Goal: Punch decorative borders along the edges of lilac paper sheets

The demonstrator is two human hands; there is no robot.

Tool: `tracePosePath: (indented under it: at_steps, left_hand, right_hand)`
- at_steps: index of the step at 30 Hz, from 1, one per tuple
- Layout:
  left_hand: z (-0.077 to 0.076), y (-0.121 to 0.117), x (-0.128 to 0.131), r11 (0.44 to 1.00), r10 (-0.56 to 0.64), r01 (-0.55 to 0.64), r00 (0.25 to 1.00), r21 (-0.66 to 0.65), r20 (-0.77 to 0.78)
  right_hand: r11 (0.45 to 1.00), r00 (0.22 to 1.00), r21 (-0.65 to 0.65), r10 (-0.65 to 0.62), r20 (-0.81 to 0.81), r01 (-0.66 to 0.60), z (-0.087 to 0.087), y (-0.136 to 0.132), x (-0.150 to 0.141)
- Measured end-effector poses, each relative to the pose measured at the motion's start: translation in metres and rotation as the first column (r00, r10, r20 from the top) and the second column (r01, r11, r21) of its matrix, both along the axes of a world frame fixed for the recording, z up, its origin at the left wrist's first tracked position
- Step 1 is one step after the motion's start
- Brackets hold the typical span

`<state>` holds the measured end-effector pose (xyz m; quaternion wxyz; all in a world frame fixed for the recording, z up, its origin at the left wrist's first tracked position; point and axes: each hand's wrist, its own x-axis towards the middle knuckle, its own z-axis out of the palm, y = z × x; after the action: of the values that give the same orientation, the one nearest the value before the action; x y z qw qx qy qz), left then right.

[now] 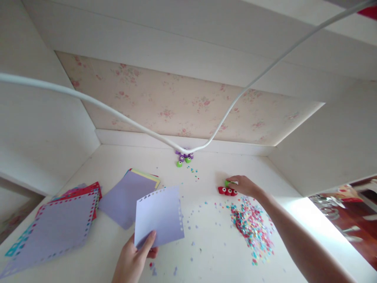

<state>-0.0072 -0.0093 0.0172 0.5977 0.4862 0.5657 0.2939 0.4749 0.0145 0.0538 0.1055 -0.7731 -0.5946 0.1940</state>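
My left hand [134, 257] pinches the lower edge of a lavender paper sheet [160, 214] with punched holes along its top and right edges, holding it up over the white desk [206, 251]. My right hand [244, 185] reaches far across the desk and closes on a small green punch [227, 182]. Just in front of that hand lie red punches [227, 191] in a short row.
A pile of colourful paper confetti [253, 228] lies right of centre. Stacks of punched coloured paper [55, 226] and plain sheets [129, 196] lie on the left. Purple and green punches [184, 157] sit at the back under a white cable [229, 110].
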Motion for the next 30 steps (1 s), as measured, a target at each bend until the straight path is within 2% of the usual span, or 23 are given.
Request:
tracePosePath:
  at_steps: [5, 8, 11, 15, 17, 20, 22, 25, 28, 30]
  left_hand:
    - [-0.003, 0.002, 0.002, 1.0, 0.003, -0.003, 1.0, -0.01, 0.001]
    - [-0.003, 0.002, 0.002, 1.0, 0.01, -0.01, 1.0, -0.021, 0.021]
    - [0.001, 0.001, 0.003, 0.999, 0.032, -0.03, 0.999, -0.035, 0.04]
    - [0.007, -0.001, 0.005, 0.997, 0.057, -0.053, 0.997, -0.063, 0.056]
    - [0.009, -0.005, 0.005, 0.996, 0.06, -0.056, 0.997, -0.069, 0.053]
    - [0.012, -0.011, 0.006, 0.995, 0.097, -0.096, 0.995, -0.021, 0.017]
    - [0.015, -0.014, 0.006, 0.989, 0.147, -0.147, 0.989, 0.009, -0.005]
    - [0.022, -0.014, 0.003, 0.984, 0.176, -0.176, 0.984, 0.015, -0.016]
    - [0.031, -0.01, 0.0, 0.991, 0.133, -0.133, 0.991, 0.02, -0.025]
    - [0.035, -0.007, -0.001, 0.993, 0.108, -0.106, 0.993, 0.049, -0.042]
  right_hand:
    - [1.0, 0.998, 0.006, 0.026, 0.06, -0.026, 0.01, 0.003, -0.001]
    - [0.996, 0.993, 0.091, 0.013, 0.118, -0.024, 0.013, 0.019, -0.024]
    - [0.983, 0.99, 0.161, 0.072, 0.12, -0.091, 0.007, 0.05, -0.066]
    - [0.96, 0.986, 0.23, 0.14, 0.091, -0.158, -0.01, 0.103, -0.124]
    - [0.955, 0.985, 0.243, 0.154, 0.076, -0.168, -0.016, 0.126, -0.143]
    - [0.958, 0.988, 0.245, 0.148, 0.032, -0.152, -0.021, 0.147, -0.154]
    - [0.96, 0.992, 0.255, 0.128, -0.022, -0.118, -0.021, 0.15, -0.154]
    - [0.955, 0.986, 0.293, 0.086, -0.143, -0.041, -0.019, 0.14, -0.15]
    - [0.937, 0.948, 0.337, 0.02, -0.317, 0.092, -0.015, 0.112, -0.153]
    - [0.917, 0.889, 0.344, -0.024, -0.457, 0.201, -0.013, 0.083, -0.165]
